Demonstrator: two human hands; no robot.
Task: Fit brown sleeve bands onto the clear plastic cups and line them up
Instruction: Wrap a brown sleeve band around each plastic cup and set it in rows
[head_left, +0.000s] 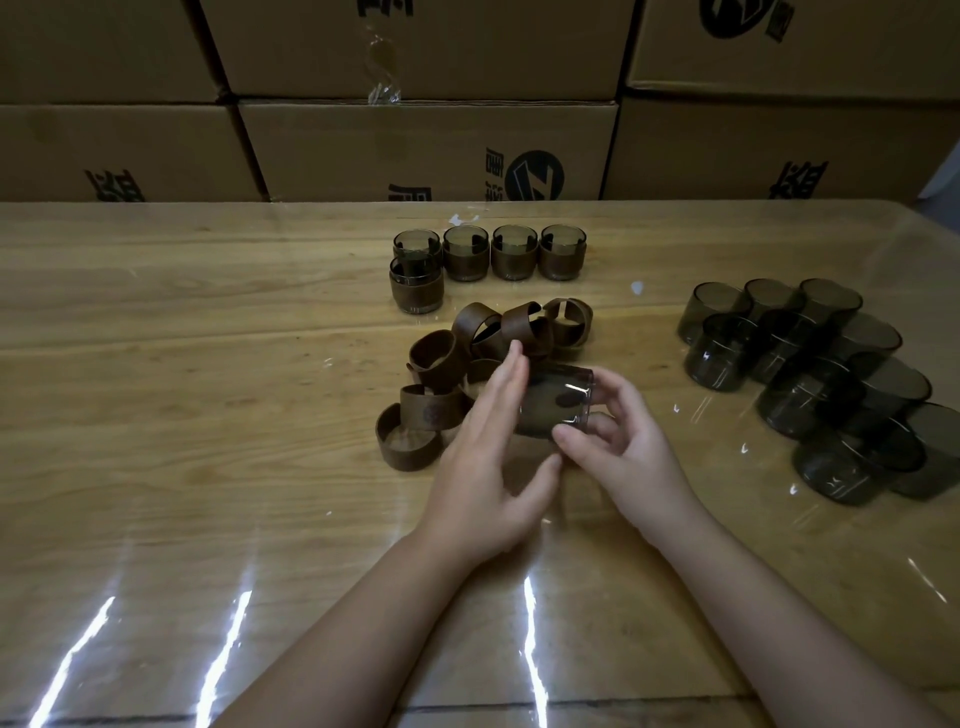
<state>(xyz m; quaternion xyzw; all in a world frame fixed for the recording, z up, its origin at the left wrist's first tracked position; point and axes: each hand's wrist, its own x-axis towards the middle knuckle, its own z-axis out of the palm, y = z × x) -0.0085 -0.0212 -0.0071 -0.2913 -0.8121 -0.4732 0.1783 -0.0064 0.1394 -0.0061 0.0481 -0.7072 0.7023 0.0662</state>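
A smoky clear plastic cup (558, 402) lies on its side above the table's middle, with a brown sleeve band on it. My right hand (618, 436) grips the cup from the right, thumb on its near rim. My left hand (488, 457) rests against the cup's left side with straight fingers. Just behind lies a pile of loose brown sleeve bands (467, 364). Farther back stand several finished cups in bands (488, 254), most in a row, one (416, 286) in front of the row's left end.
A cluster of bare smoky cups (821, 379) stands upside down at the right of the glossy wooden table (208, 415). Stacked cardboard boxes (415, 150) wall off the table's far edge.
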